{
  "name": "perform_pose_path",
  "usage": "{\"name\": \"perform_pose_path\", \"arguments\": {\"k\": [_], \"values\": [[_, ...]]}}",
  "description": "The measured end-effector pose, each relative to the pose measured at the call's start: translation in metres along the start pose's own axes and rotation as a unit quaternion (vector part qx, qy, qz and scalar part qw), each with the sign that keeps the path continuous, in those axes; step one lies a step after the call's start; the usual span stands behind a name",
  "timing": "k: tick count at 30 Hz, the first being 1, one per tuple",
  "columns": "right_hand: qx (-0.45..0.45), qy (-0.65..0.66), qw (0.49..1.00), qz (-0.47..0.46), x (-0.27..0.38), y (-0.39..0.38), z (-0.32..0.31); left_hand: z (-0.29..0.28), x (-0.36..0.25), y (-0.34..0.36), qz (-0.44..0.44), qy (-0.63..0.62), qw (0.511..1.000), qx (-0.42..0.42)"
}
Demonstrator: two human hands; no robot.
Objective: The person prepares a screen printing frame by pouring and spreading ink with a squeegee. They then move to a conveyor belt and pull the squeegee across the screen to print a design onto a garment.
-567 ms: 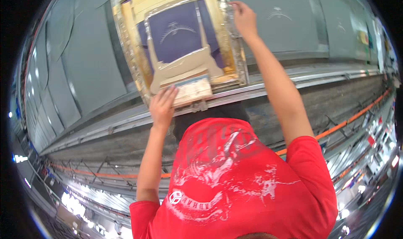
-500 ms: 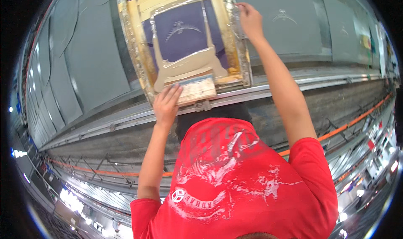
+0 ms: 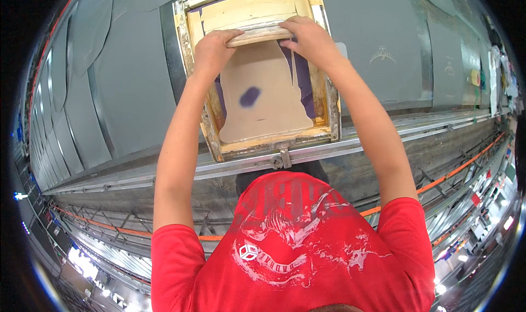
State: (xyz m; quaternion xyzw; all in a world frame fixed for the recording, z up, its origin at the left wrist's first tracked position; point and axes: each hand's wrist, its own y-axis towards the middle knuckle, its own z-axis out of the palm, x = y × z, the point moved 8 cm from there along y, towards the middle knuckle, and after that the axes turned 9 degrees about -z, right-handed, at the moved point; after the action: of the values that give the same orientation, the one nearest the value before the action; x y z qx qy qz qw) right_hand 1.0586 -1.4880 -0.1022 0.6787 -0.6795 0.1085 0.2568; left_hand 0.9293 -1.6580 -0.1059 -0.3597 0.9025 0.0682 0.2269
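My left hand (image 3: 213,51) and my right hand (image 3: 312,42) are both closed on a squeegee (image 3: 259,36) with a pale wooden handle, one at each end. The squeegee lies crosswise in the far part of a screen printing frame (image 3: 335,112), whose rim is worn and stained. Nearer to me, a smooth coat of beige ink (image 3: 266,112) spreads over the mesh. One dark purple patch (image 3: 250,97) shows through it, and purple strips border it at the sides. The squeegee's lower edge is hidden by its handle.
The frame rests on a long grey table (image 3: 131,87) against a metal rail (image 3: 219,172) with a clamp (image 3: 282,157). A grey sheet to the right bears a pale printed emblem (image 3: 382,54). An orange bar (image 3: 455,172) runs below the table's near side.
My right hand has left the frame's right rim and joined the left on the squeegee. The squeegee has moved from the near end to the far part, and beige now covers most of the purple.
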Motion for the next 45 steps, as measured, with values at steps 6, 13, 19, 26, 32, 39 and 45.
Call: {"name": "perform_pose_path", "arguments": {"k": [6, 13, 19, 26, 32, 39, 45], "values": [[-0.005, 0.045, 0.998, 0.036, 0.031, -0.051, 0.026, 0.021, -0.004, -0.057, 0.011, 0.015, 1.0, -0.012], [0.042, 0.077, 0.995, 0.04, 0.088, -0.13, 0.038, 0.032, -0.025, -0.162, 0.036, 0.024, 0.999, -0.011], [-0.023, 0.035, 0.999, 0.011, 0.048, -0.066, 0.014, 0.011, -0.009, -0.08, 0.038, 0.001, 0.998, -0.043], [-0.049, 0.046, 0.997, 0.042, -0.013, -0.002, 0.01, 0.007, -0.004, 0.014, 0.004, 0.019, 0.999, -0.028], [-0.023, 0.065, 0.996, 0.055, 0.03, -0.073, 0.029, 0.032, -0.004, -0.062, -0.009, 0.029, 0.998, 0.046], [0.02, 0.105, 0.992, 0.065, 0.083, -0.146, 0.038, 0.036, -0.029, -0.16, 0.028, -0.004, 1.0, 0.005], [-0.215, 0.087, 0.937, 0.261, -0.043, -0.151, -0.028, 0.033, -0.037, -0.18, 0.029, 0.001, 0.999, -0.029]]}}
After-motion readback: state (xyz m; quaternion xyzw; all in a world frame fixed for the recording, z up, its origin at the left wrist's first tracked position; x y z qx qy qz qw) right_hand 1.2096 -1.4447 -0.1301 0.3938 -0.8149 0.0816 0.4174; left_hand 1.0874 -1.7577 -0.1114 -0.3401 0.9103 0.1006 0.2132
